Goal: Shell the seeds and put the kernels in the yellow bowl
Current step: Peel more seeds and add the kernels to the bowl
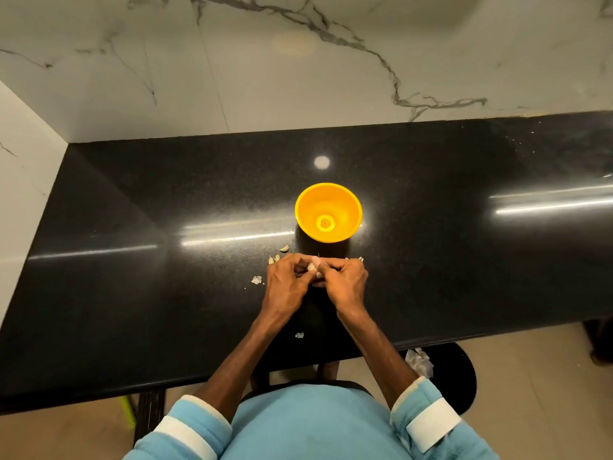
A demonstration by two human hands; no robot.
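The yellow bowl (328, 212) stands on the black counter (132, 260), just beyond my hands. It looks bare inside apart from its moulded centre. My left hand (287, 280) and my right hand (345, 280) meet in front of the bowl. Together they pinch one pale seed (311, 267) between their fingertips. Loose pale seeds and husk bits lie to the left of my left hand: one (283, 248) near the bowl, a pair (273, 259) by my knuckles, and a husk flake (256, 279) further left.
A small pale scrap (299, 335) lies on the counter between my forearms. Marble wall runs behind and to the left of the counter. A black stool (454, 376) with crumpled paper (419, 361) on it stands at the lower right, below the counter's front edge.
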